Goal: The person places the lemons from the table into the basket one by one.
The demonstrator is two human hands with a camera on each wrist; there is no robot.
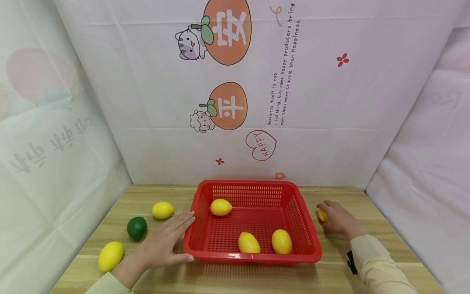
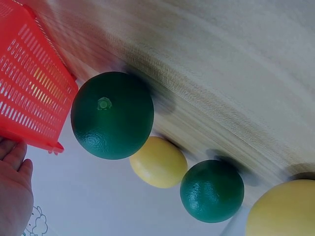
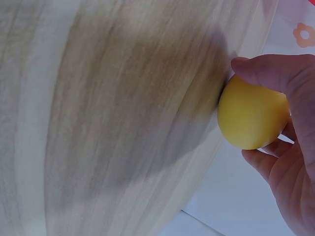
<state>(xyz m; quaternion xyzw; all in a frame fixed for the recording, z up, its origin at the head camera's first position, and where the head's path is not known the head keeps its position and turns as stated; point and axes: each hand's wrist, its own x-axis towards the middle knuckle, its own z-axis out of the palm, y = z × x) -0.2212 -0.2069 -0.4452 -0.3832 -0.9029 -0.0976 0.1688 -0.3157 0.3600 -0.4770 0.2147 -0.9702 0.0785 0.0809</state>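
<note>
We see a red basket (image 1: 235,223) upright on the tabletop (image 1: 264,281), three lemons inside. Back-left lemon (image 1: 220,207) lies with its long axis left to right; front-middle lemon (image 1: 249,243) slants by the near wall, one end toward back-left; front-right lemon (image 1: 282,241) runs roughly front to back.

Held yellow fruit (image 3: 251,115) is right of the basket, well apart from it, low at the tabletop. It looks nearly round in the right wrist view, so we can't tell its long axis or where its tip points.

Right hand (image 1: 337,219) comes in from the near right, grip narrow around that fruit, thumb one side, fingers the other. Left hand (image 1: 158,245) has its grip wide, fingers extended to the basket's left rim, thumb spread toward the near corner.

Left of the basket we get an outer lemon (image 1: 111,256), a far lemon (image 1: 162,210) and two green fruits (image 2: 112,123).
</note>
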